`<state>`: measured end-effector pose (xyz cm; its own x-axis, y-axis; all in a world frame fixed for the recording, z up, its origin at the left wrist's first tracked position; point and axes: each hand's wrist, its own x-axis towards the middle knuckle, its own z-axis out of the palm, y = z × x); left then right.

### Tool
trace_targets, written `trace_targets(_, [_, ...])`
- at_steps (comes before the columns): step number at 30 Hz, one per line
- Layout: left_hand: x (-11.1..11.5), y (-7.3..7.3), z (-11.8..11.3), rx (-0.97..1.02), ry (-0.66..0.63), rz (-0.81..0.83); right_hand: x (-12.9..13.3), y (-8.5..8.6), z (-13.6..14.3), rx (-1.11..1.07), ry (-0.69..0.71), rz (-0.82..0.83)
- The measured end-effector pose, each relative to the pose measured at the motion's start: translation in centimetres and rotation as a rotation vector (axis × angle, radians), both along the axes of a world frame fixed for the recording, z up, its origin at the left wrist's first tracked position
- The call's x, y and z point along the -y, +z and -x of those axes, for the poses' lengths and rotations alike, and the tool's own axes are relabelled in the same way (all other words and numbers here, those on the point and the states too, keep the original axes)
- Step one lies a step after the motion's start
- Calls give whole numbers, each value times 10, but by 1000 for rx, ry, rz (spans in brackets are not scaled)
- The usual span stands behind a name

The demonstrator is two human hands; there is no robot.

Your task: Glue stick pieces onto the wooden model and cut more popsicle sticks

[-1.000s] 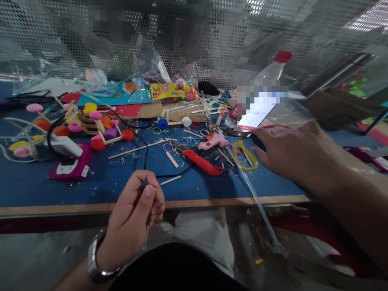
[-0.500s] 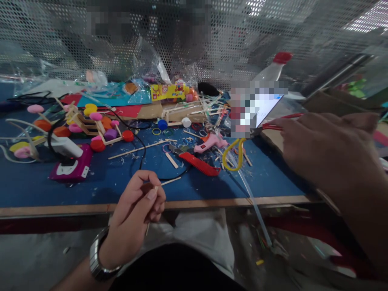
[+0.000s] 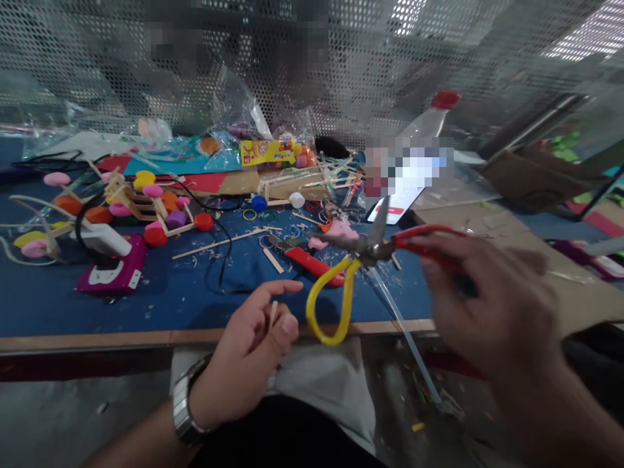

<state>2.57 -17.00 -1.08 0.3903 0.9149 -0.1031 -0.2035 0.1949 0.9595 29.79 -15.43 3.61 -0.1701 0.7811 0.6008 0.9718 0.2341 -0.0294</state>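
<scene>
My left hand [image 3: 253, 348], with a metal watch on the wrist, is closed round a thin wooden stick [image 3: 273, 313] in front of the table edge; its index finger points out to the right. In my right hand [image 3: 492, 305], blurred at the right, are scissors [image 3: 374, 250], gripped by the red handle. The blades stand apart and point up and left, while the yellow loop hangs free, just right of my left fingertips. Behind the scissors lie a pink glue gun [image 3: 336, 233], partly hidden, and a red-handled cutter [image 3: 314, 263].
A purple power socket [image 3: 131, 276] with a white plug and stick models [image 3: 178, 218] with coloured discs stand at the left. Behind are a lit phone [image 3: 407, 188], a red-capped bottle [image 3: 429, 120] and craft packets. Cardboard [image 3: 580, 279] lies right.
My right hand has brought the scissors left and towards me, and their blades now show spread. My left hand has moved right, its index finger now stretched out.
</scene>
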Motion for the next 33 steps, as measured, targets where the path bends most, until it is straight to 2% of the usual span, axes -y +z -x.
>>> trace_targets(3, [5, 0, -8, -38, -41, -33, 18, -22, 27, -185, 20, 85])
trace_targets(8, [11, -2, -16, -62, -26, -31, 37, -58, 60, -546, 154, 190])
trace_targets(12, [11, -1, -17, -12, 52, -10, 45, -72, 75, -737, 221, 338])
trace_targets(15, [9, 2, -17, -42, 63, -17, 47, -73, 78, -776, 318, 443])
trace_targets(20, [5, 9, -15, -75, 11, -62, 50, -67, 74, -907, 427, 572])
trace_targets(26, [2, 12, -20, -17, -19, 23, 53, -62, 84, -1087, 551, 662])
trace_targets(30, [1, 10, -19, 63, -84, 31, 53, -62, 87, -1199, 522, 661])
trace_targets(33, [1, 9, -12, -3, -135, -96, 50, -59, 75, -1140, 429, 594])
